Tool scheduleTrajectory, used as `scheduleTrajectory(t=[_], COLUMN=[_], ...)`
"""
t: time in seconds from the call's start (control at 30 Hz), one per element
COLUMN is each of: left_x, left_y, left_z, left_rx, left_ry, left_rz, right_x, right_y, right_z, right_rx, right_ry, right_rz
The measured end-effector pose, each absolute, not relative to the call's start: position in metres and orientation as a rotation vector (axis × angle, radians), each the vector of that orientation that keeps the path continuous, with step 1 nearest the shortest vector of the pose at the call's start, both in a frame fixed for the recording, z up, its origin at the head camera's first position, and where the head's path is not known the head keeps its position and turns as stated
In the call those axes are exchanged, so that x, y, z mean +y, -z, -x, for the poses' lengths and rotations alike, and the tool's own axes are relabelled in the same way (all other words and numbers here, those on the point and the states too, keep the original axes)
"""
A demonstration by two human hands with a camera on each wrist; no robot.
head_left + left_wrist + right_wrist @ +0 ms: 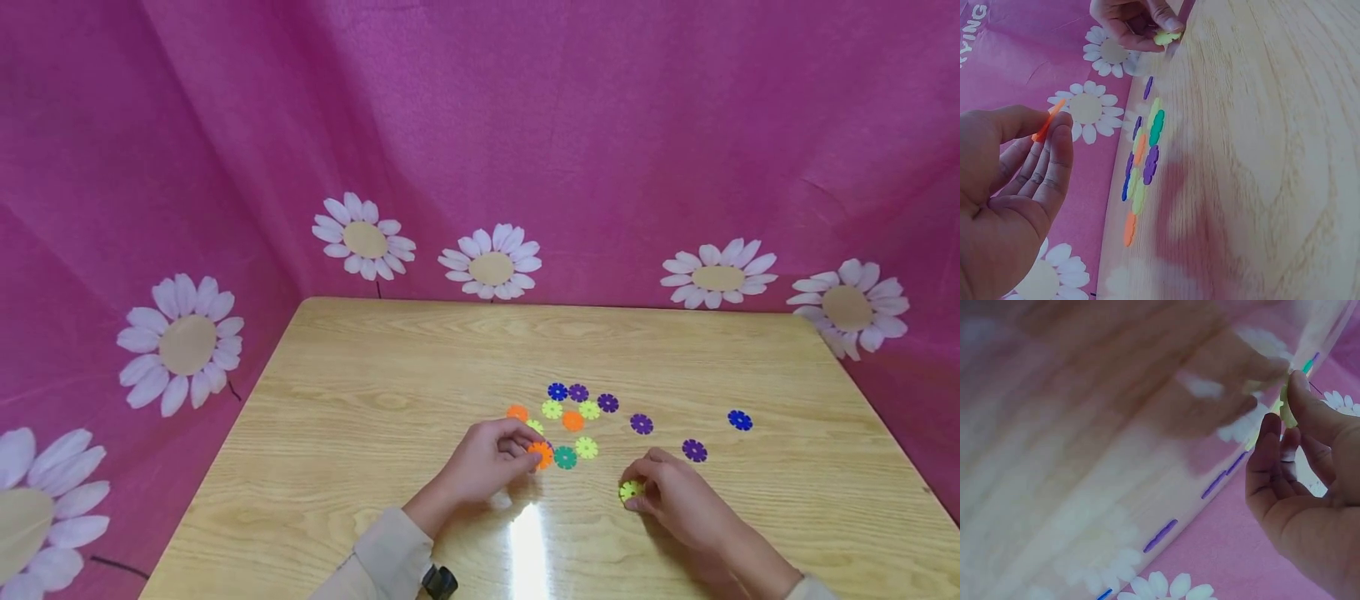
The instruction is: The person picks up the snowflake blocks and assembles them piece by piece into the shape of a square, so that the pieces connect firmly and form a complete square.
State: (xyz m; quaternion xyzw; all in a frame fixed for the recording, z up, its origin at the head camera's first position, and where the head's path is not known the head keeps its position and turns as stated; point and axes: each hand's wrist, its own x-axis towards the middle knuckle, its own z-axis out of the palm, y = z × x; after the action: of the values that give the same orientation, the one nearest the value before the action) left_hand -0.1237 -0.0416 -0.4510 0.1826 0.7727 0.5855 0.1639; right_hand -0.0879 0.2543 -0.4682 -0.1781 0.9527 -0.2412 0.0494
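My left hand [491,460] pinches an orange notched disc [540,455] between thumb and fingers; in the left wrist view that disc [1049,121] is seen nearly edge-on. To the right, my right hand [678,500] holds a yellow-green disc [630,492] by its edge, also seen in the right wrist view as a thin disc [1286,407] between thumb and fingertips. Between and beyond the hands lie a green disc [566,457], a yellow disc [587,447] and an orange disc [573,421]. A purple disc is partly hidden behind the orange one in my left hand.
Farther back on the wooden table [390,358] lie a blue disc [557,391] and several purple and yellow ones. Another blue disc [739,419] lies apart at the right, beyond a purple disc [694,451]. A pink cloth [585,150] with white flowers surrounds the table's back and sides.
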Motion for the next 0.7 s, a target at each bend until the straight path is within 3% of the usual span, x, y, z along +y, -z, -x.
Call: scheduleTrajectory(t=[0.7], left_x=[-0.034], left_y=[0.441], left_z=[0.122], left_rx=[2.066], left_ry=[-1.792], left_rz=[-0.399], right_x=[0.216], right_y=[0.424], right_z=[0.084], right_rx=[2.793], right_ry=[1.529], right_rz=[0.373])
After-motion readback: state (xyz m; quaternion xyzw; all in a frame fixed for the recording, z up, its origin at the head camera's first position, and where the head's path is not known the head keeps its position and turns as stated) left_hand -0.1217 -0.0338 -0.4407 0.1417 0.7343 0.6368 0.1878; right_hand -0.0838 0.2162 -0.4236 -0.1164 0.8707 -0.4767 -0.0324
